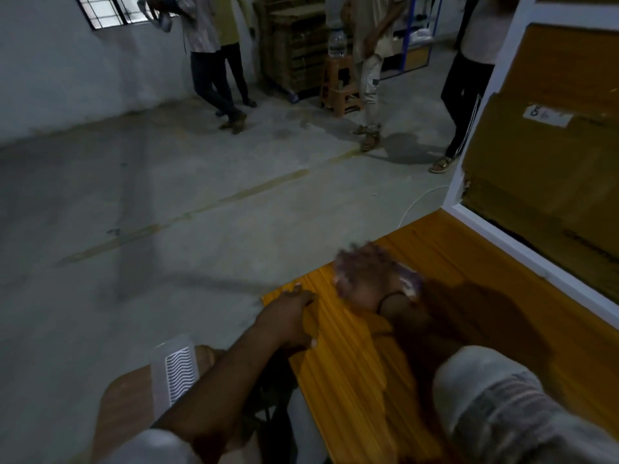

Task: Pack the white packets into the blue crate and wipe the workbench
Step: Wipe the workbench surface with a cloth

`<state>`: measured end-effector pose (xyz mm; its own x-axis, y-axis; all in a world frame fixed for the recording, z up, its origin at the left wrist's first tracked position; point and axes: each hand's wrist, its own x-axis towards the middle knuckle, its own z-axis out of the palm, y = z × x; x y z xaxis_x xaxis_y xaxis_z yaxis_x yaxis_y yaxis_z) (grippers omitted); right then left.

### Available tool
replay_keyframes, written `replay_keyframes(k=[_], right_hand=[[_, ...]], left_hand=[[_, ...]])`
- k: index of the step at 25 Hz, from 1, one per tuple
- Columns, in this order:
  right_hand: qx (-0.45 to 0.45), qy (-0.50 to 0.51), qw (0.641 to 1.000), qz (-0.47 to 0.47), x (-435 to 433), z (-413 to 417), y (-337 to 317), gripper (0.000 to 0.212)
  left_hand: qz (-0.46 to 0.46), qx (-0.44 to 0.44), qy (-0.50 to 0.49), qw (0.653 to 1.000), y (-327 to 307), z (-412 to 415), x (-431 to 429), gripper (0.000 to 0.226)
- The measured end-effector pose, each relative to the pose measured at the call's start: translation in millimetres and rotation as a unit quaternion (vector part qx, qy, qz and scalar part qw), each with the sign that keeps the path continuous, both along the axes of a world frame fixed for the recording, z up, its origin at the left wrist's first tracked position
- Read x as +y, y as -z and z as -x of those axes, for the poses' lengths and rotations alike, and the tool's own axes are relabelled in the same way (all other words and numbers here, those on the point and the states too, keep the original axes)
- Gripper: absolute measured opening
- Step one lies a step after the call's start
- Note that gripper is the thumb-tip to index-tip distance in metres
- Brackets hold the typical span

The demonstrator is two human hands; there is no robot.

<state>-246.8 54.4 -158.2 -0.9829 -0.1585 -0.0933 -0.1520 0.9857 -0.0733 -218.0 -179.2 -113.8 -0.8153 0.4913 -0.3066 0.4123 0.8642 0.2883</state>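
The orange ribbed workbench (469, 262) fills the lower right. My left hand (291, 316) rests on its left edge, fingers curled over the rim. My right hand (371, 279), blurred by motion, presses a crumpled pale cloth (410, 284) onto the bench top near the left corner. A white packet with a wavy black print (176, 373) lies on a brown surface at the lower left. No blue crate is in view.
A white-framed shelf with cardboard boxes (552, 145) stands right of the bench. Grey concrete floor (167, 195) spreads to the left. Several people stand at the back, near an orange stool (338, 88) bearing a water bottle (336, 45).
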Motion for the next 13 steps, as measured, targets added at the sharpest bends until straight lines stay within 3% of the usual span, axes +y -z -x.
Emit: replay_keyframes(k=[2,3,6,7,9,11,12,13], right_hand=[[0.052,-0.137,0.989,-0.008,-14,-15,2,0.056],[0.042,-0.129,0.991,-0.004,-1,-9,-9,0.058],[0.017,0.176,0.984,0.023,50,21,-18,0.068],[0.005,0.197,0.980,0.031,49,20,-17,0.069],[0.025,0.009,1.000,0.008,28,9,-10,0.068],[0.034,-0.130,0.991,-0.021,28,-6,-2,0.066],[0.023,-0.114,0.993,-0.015,52,1,-4,0.063],[0.039,-0.036,0.999,-0.002,81,14,-4,0.063]], left_hand=[[-0.014,0.002,-0.002,1.000,-1,0,-1,0.103],[-0.014,0.001,0.000,1.000,0,1,-2,0.104],[-0.007,-0.024,-0.015,1.000,-2,0,-1,0.108],[-0.003,-0.023,-0.016,1.000,-1,0,-1,0.108],[0.004,-0.033,-0.018,0.999,-1,0,1,0.108],[0.000,-0.043,-0.025,0.999,-2,0,3,0.108],[0.004,-0.043,-0.025,0.999,-2,1,3,0.108],[0.007,-0.049,-0.025,0.998,-3,1,5,0.108]])
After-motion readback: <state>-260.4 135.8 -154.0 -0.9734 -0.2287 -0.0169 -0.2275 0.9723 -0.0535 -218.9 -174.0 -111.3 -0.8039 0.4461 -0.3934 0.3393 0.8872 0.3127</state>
